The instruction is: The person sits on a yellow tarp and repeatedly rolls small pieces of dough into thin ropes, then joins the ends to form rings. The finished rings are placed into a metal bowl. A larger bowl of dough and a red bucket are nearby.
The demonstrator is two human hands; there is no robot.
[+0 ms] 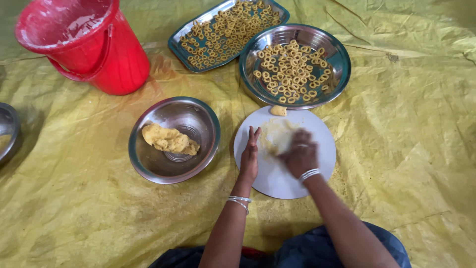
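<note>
My left hand (249, 155) stands on its edge on the white round board (322, 144), fingers straight and together, holding nothing. My right hand (300, 155) is blurred and lies palm down on the board, pressing on a thin smear of yellow dough (275, 135); whether anything is under the palm is hidden. A small dough piece (278, 110) sits at the board's far rim. A steel bowl (148, 164) to the left holds a lump of yellow dough (169, 139).
A round steel plate (253, 82) and a rectangular steel tray (174, 45) beyond the board hold several small dough rings. A red bucket (111, 59) stands at the far left. Another steel vessel (7, 130) shows at the left edge. Yellow sheeting (406, 139) covers the floor.
</note>
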